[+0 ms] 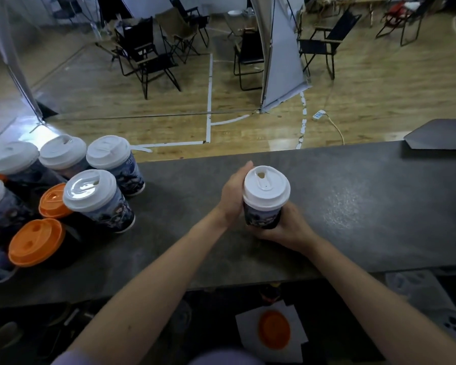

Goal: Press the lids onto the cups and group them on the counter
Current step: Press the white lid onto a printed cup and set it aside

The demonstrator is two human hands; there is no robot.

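Your counter [353, 206] shows open surface between the cup you hold and the lidded group [98, 198] at its left end, so there is room to move leftward. Mind the far edge just behind your fingers. The cup [261, 219] is at mid-counter and its white lid [266, 188] looks seated. Your left hand [233, 196] wraps its side and your right hand [287, 227] grips its base. The next move is probably to carry it to the group.

A printed paper cup [261, 218] capped with a white sip lid [266, 187] is held upright at the dark counter [353, 206]. It is clasped low by the right hand [287, 230] and cupped by the left hand [233, 196], whose fingers are hidden behind it. Well left of those fingers, a cluster of lidded cups [108, 212] is seen, some with orange lids [36, 242].
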